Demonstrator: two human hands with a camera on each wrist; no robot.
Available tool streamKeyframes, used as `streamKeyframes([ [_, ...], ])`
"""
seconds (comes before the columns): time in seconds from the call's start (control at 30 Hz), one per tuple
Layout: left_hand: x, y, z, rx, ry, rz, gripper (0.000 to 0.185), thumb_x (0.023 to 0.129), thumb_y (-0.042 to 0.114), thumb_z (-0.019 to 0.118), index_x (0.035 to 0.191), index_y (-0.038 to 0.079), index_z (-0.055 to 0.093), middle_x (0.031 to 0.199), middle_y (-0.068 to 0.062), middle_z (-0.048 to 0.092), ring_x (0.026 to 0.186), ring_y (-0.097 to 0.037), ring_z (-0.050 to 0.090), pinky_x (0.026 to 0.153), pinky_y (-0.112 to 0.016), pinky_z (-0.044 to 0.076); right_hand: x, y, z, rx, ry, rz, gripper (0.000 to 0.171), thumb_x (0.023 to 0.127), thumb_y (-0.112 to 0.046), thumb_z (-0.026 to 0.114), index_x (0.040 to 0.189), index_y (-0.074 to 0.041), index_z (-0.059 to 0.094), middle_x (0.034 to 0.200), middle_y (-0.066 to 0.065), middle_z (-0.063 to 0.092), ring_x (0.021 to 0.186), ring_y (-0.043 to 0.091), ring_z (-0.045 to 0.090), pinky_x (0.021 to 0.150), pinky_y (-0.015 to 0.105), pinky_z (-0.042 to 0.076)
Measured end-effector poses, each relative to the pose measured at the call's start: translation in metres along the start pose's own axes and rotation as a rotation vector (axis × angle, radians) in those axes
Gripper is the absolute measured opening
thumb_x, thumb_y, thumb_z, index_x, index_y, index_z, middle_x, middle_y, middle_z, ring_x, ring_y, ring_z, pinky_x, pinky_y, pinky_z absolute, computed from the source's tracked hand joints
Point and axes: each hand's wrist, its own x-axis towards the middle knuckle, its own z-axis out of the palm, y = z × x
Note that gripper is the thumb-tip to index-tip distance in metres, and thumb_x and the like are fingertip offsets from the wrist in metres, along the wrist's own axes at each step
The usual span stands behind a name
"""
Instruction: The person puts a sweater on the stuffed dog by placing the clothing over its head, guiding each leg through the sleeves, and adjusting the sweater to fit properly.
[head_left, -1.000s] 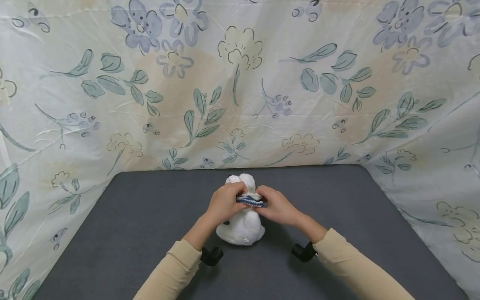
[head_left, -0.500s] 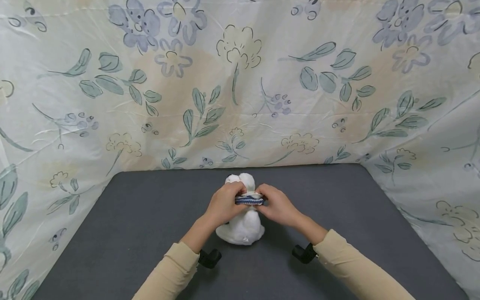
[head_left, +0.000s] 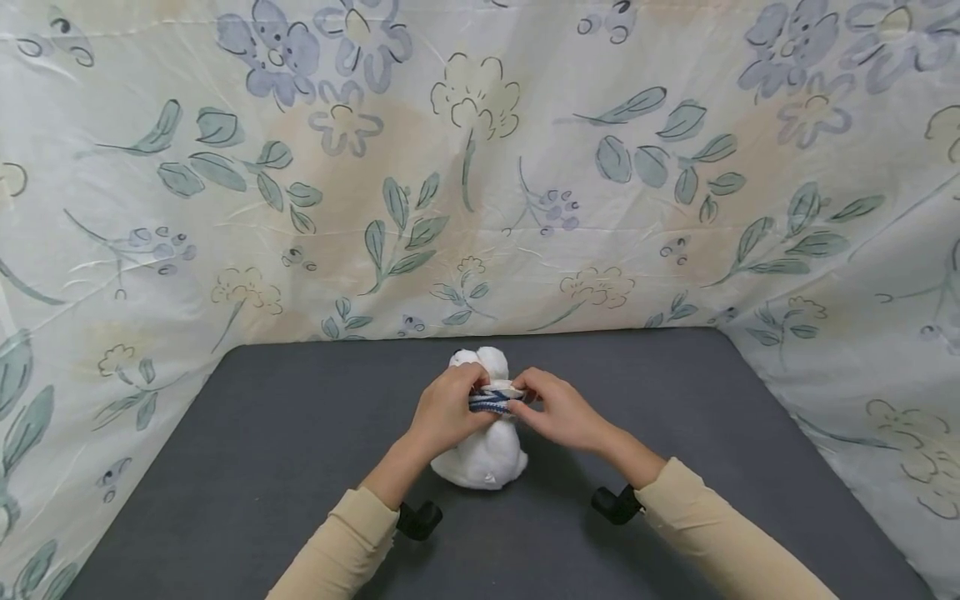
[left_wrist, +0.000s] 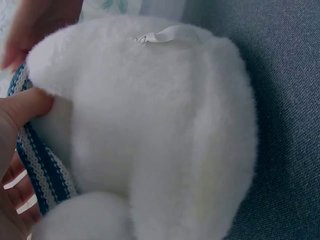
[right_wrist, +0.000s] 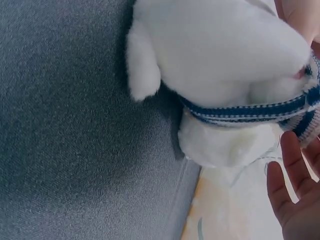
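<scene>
A white plush toy (head_left: 480, 454) stands upright on the grey table (head_left: 262, 433), facing away from me. A blue-and-white striped knitted scarf (head_left: 491, 403) runs round its neck. My left hand (head_left: 467, 398) grips the scarf's left side, and its thumb (left_wrist: 22, 107) presses into the fur beside the stripes (left_wrist: 42, 172). My right hand (head_left: 527, 398) pinches the scarf's right end. In the right wrist view the scarf (right_wrist: 250, 112) wraps the toy (right_wrist: 215, 50) and two of my fingers (right_wrist: 292, 190) show below it. A white tag loop (left_wrist: 170, 34) sticks out of the toy's back.
A floral cloth (head_left: 480, 167) hangs behind the table and down both sides, walling it in. Black wrist-camera mounts (head_left: 420, 518) (head_left: 615, 504) sit under my beige sleeves. Bare grey surface (right_wrist: 65, 115) lies left and right of the toy.
The hands have drawn slightly closer together on the scarf, so less of the striped band shows between them. My right forearm shifted a little right. The toy stays put.
</scene>
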Motion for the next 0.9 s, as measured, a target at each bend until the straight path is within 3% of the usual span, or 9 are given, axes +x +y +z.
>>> streamKeyframes([
  [0.3, 0.0015, 0.0031, 0.0027, 0.034, 0.074, -0.063, 0.029, 0.069, 0.018, 0.079, 0.085, 0.02, 0.055, 0.08, 0.009, 0.056, 0.067, -0.007, 0.046, 0.055, -0.021, 0.038, -0.0007, 0.0, 0.005, -0.004, 0.067, -0.089, 0.005, 0.086, -0.012, 0.065, 0.089, -0.014, 0.061, 0.086, -0.005, 0.058, 0.079, 0.008, 0.057, 0.069, 0.023, 0.05],
  [0.5, 0.0004, 0.004, 0.0016, 0.027, 0.098, -0.072, 0.028, 0.069, 0.018, 0.079, 0.087, 0.019, 0.057, 0.082, 0.007, 0.059, 0.068, -0.007, 0.049, 0.056, -0.022, 0.04, -0.0009, -0.0026, 0.004, -0.11, 0.142, -0.083, 0.006, 0.088, -0.019, 0.063, 0.083, -0.017, 0.067, 0.086, -0.009, 0.059, 0.078, 0.01, 0.051, 0.066, 0.028, 0.045],
  [0.67, -0.0009, 0.0023, 0.002, 0.007, 0.096, -0.053, 0.031, 0.068, 0.017, 0.079, 0.089, 0.018, 0.057, 0.083, 0.006, 0.059, 0.071, -0.008, 0.051, 0.059, -0.023, 0.042, -0.0006, -0.0041, 0.0011, -0.181, 0.194, -0.097, 0.008, 0.088, -0.019, 0.063, 0.081, -0.017, 0.067, 0.085, -0.009, 0.058, 0.075, 0.006, 0.049, 0.062, 0.023, 0.042],
  [0.9, -0.0052, 0.0009, 0.0006, -0.016, 0.048, -0.004, 0.037, 0.067, 0.014, 0.081, 0.095, 0.016, 0.057, 0.09, 0.003, 0.059, 0.082, -0.012, 0.054, 0.068, -0.029, 0.048, 0.0051, -0.0051, -0.0043, -0.159, 0.123, -0.028, 0.008, 0.089, -0.014, 0.06, 0.098, -0.013, 0.06, 0.069, -0.009, 0.056, 0.056, 0.002, 0.048, 0.052, 0.02, 0.042],
])
